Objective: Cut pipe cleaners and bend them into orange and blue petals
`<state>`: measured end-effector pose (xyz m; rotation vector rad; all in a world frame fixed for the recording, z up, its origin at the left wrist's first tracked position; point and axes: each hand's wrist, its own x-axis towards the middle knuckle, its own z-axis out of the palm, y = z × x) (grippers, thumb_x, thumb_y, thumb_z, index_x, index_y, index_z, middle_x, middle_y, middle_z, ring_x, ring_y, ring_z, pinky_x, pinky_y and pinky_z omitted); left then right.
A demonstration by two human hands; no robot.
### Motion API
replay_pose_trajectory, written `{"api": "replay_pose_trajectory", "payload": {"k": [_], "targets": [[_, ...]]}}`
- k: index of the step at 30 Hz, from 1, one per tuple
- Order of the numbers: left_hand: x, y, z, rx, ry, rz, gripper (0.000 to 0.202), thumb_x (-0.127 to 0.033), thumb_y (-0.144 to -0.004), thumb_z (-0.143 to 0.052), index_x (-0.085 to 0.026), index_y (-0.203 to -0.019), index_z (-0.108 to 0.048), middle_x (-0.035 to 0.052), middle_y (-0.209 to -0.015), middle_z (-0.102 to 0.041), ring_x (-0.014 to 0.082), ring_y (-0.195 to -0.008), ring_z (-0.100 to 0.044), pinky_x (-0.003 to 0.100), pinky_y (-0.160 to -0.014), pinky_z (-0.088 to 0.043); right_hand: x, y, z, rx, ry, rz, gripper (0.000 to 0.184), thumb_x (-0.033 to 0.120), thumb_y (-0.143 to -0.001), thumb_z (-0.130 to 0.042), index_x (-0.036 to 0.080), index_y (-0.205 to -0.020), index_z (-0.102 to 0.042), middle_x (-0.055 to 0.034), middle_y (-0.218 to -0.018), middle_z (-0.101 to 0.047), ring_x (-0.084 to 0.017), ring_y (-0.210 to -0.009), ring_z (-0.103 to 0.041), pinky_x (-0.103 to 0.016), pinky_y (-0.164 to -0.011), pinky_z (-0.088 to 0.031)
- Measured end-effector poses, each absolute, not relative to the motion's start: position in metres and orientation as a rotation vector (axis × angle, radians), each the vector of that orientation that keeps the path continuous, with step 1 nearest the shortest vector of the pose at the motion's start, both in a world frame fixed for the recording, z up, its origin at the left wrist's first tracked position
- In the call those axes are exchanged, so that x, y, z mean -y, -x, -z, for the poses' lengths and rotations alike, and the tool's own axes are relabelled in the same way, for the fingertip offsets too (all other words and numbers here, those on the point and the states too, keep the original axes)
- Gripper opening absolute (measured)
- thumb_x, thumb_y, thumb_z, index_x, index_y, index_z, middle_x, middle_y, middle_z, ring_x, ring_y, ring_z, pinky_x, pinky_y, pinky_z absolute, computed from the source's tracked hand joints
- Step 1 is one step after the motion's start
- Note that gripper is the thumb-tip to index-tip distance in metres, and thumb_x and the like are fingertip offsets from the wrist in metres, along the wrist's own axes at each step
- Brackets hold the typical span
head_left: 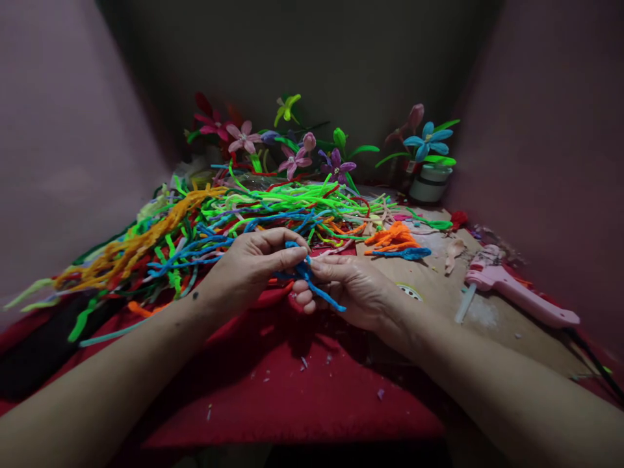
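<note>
Between my two hands is a blue pipe cleaner (322,296), bent and bunched at the fingertips, with one loose end pointing down to the right. My left hand (258,255) pinches it from the left with thumb and forefinger. From the right, my right hand (353,283) closes thumb and fingers on the same piece, its lower fingers curled underneath. The fingers cover part of the bunched blue section. Behind my hands spreads a heap of pipe cleaners (273,201) in green, blue, yellow, red and white.
A pink glue gun (524,296) lies on a cardboard sheet (439,325) at the right. Orange pipe cleaner pieces (392,239) rest near the board's far edge. Several pipe-cleaner flowers (292,159) stand at the back, one blue flower (428,142) above a jar (431,182). Red cloth (292,390) covers the table.
</note>
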<state>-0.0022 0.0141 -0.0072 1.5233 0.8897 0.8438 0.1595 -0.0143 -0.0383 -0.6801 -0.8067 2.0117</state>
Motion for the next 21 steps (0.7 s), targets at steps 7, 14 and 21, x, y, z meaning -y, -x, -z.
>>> {"api": "replay_pose_trajectory", "payload": {"k": [7, 14, 21], "targets": [[-0.015, 0.005, 0.001, -0.926, -1.637, -0.747, 0.017, -0.033, -0.074, -0.065, -0.017, -0.077, -0.06, -0.0009, -0.068, -0.06, 0.0108, -0.061, -0.055, 0.02, -0.057, -0.045, 0.014, -0.158, 0.038, 0.718, 0.731, -2.06, 0.015, 0.009, -0.084, -0.048, 0.01, -0.081, -0.062, -0.0052, -0.062, -0.066, -0.012, -0.053, -0.063, -0.023, -0.053, -0.052], [-0.013, 0.006, -0.004, -0.95, -1.716, -0.692, 0.016, -0.034, -0.075, -0.063, -0.018, -0.076, -0.061, -0.0005, -0.07, -0.062, 0.0112, -0.064, -0.056, 0.021, -0.061, -0.044, 0.015, -0.157, 0.038, 0.765, 0.762, -2.03, 0.012, 0.009, -0.081, -0.053, 0.009, -0.074, -0.062, -0.0039, -0.059, -0.064, -0.01, -0.049, -0.059, -0.021, -0.05, -0.05], [-0.014, 0.007, -0.004, -0.945, -1.719, -0.715, 0.012, -0.028, -0.075, -0.063, -0.017, -0.073, -0.063, -0.0006, -0.069, -0.062, 0.0099, -0.064, -0.055, 0.019, -0.061, -0.043, 0.016, -0.159, 0.038, 0.804, 0.752, -2.036, 0.015, 0.008, -0.082, -0.048, 0.008, -0.077, -0.063, -0.0057, -0.061, -0.065, -0.011, -0.051, -0.061, -0.022, -0.051, -0.051]]}}
